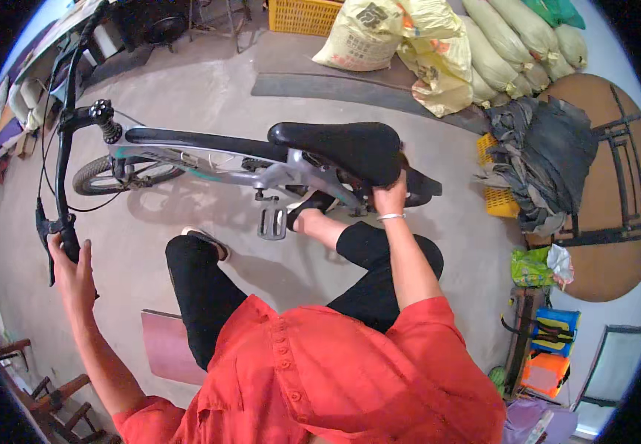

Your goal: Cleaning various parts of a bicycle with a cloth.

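A silver bicycle [209, 161] with teal accents stands across the floor in front of me, its front wheel [109, 175] to the left. My left hand [70, 272] is around the left end of the black handlebar [67, 194], by the brake lever [51, 263]. Under the rear edge of the black saddle [342, 147], my right hand [390, 195] grips the seat; its fingertips are hidden. Below the frame hangs a grey pedal [272, 222]. One of my shoes [312, 206] is beside the frame, partly behind the pedal.
Filled sacks [364, 39] lie at the back, near a yellow crate [303, 16]. Dark cloth [548, 150] drapes over another yellow crate, against a round folding tabletop [603, 266] at right. A reddish board [168, 347] lies by my left leg. Wooden stools [62, 394] stand lower left.
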`<state>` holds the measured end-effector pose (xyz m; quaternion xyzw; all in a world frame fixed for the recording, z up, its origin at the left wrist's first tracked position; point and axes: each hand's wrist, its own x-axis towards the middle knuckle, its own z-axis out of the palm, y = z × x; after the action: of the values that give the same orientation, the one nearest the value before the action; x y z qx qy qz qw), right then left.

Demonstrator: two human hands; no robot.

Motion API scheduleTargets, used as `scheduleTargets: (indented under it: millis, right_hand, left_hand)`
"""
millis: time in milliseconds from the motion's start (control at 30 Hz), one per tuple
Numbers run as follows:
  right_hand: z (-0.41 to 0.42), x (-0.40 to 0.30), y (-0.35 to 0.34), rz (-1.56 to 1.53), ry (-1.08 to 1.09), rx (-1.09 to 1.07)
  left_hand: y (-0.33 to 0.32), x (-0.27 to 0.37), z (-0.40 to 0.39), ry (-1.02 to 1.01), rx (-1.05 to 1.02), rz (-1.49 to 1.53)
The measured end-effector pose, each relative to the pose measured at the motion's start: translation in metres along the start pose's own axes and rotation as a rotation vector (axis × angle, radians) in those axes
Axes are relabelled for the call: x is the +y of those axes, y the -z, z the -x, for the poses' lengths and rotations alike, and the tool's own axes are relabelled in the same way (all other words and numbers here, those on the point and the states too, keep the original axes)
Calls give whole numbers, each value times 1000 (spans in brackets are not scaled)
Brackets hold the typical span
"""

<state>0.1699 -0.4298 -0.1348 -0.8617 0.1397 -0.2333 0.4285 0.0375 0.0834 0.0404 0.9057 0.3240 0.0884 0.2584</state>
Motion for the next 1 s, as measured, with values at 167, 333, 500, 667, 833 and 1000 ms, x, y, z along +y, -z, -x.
scheduleTargets:
  millis: [167, 333, 500, 667, 833, 1000]
  right_hand:
    - [40, -10, -40, -67, -244, -125]
    - [82, -25, -91, -295, -37, -250]
    - [75, -111, -125, -180, 284, -446]
    - [63, -201, -152, -381, 432, -517]
    - [29, -193, -176, -425, 266, -626]
    - [10, -147, -194, -564, 177, -833]
  left_hand:
    - [-10, -15, -6, -132, 102, -1]
    - [-9, -3, 3, -256, 197, -55]
    - [-4, 10, 8, -178, 154, -56]
    - [3, 21, 25, -371, 388, -321]
    - [-25, 70, 65, -718, 91, 198]
    - [-185, 98, -2, -646, 3, 191]
